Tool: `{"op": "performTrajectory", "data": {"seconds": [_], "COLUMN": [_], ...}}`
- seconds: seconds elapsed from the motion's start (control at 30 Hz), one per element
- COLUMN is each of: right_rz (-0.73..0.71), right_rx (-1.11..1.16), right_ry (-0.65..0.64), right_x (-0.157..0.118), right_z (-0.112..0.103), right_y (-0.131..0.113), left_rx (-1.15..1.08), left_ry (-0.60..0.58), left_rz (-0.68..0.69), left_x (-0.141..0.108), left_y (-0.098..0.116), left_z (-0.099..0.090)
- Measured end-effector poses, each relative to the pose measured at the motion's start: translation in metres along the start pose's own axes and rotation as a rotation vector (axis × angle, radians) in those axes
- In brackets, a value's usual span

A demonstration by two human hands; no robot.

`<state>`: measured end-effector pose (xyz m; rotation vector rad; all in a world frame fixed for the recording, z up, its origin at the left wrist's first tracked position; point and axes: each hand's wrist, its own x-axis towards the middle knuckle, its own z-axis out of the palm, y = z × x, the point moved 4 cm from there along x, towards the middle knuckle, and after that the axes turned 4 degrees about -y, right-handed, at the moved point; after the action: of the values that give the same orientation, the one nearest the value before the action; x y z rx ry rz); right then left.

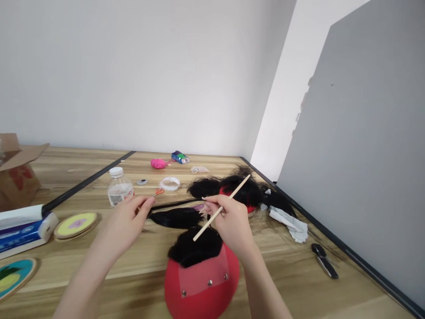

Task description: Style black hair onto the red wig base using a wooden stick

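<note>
My left hand [128, 221] is closed in a pinch, left of a bundle of long black hair [175, 218]; what is between its fingertips is too small to make out. A thin dark strand stretches from near those fingertips toward my right hand [230, 221]. That hand grips a pale wooden stick [229, 197], which slants above a red rounded form [202, 305]. On the form lies a sheer net patch [204, 277], fixed with several round metal pins and topped with short black hair [195, 248]. Orange-handled scissors [160, 191] lie just beyond my left hand.
A water bottle [119, 186], tape roll [169, 184] and pink yarn [158, 164] stand farther back. Right are a black hairpiece [241, 188], crumpled tissue [290, 223] and a black-handled tool [324, 261]. Left are embroidery hoops [75, 225], a tissue pack [26, 235] and a cardboard box [18, 184].
</note>
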<state>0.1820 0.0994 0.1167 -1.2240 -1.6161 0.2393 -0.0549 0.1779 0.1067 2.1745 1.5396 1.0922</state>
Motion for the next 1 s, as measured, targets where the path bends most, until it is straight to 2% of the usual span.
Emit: {"op": "performTrajectory", "data": {"seconds": [0.07, 0.13, 0.27, 0.4, 0.57, 0.73, 0.87, 1.0], "right_rz": [-0.02, -0.045, -0.09, -0.136, -0.15, -0.12, -0.076, 0.011], "right_rx": [-0.038, -0.066, -0.104, -0.135, -0.131, -0.15, -0.133, -0.083], "right_ry": [0.01, 0.002, -0.05, -0.085, -0.107, -0.081, -0.02, 0.039], "right_x": [0.0, -0.002, -0.005, -0.007, -0.008, -0.009, -0.006, -0.002], "right_z": [-0.001, 0.002, 0.011, 0.016, 0.017, 0.013, 0.001, -0.015], "right_y": [-0.001, -0.002, -0.004, -0.009, -0.013, -0.008, -0.001, 0.011], "left_rx": [0.043, -0.026, -0.204, -0.276, -0.284, -0.277, -0.249, -0.161], "left_ry": [0.04, 0.02, -0.071, -0.047, 0.033, -0.022, -0.038, -0.006], "left_rz": [0.077, 0.144, 0.241, 0.337, 0.333, 0.292, 0.244, 0.164], "left_x": [-0.001, -0.006, -0.022, -0.03, -0.028, -0.026, -0.02, -0.01], "left_y": [0.005, 0.019, 0.058, 0.078, 0.072, 0.064, 0.051, 0.029], "left_z": [-0.002, 0.002, 0.023, 0.04, 0.042, 0.037, 0.032, 0.023]}}
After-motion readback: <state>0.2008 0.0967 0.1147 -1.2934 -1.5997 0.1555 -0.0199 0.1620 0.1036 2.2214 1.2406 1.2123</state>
